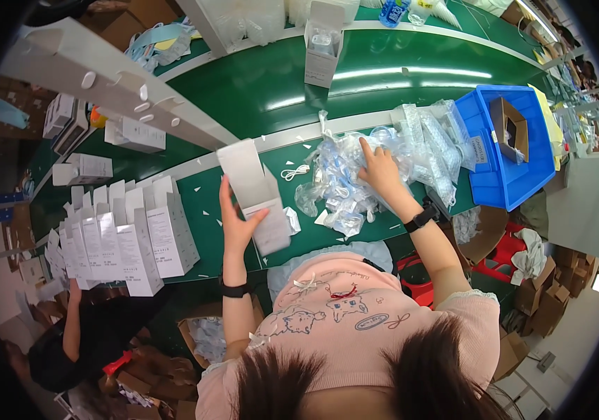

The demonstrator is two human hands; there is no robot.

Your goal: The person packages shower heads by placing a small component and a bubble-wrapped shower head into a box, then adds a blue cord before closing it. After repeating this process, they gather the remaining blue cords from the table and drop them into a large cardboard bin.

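Observation:
My left hand (238,220) is closed round a white carton (261,203) with its top flap standing up, held tilted over the green table. My right hand (381,171) reaches into a pile of clear plastic bags (345,178) with small white parts and cables inside. Its index finger stretches out and the other fingers curl loosely; I see nothing held in it. A coiled white cable (294,172) lies between the carton and the pile. Close to the carton's right side is a small white packet (292,220).
Rows of white cartons (166,231) with raised flaps stand at the left, near another person's arm (73,322). Bubble-wrap bags (425,143) and a blue bin (482,185) holding a brown box are at the right. A metal post (124,84) crosses the upper left. Another open carton (322,63) stands across the table.

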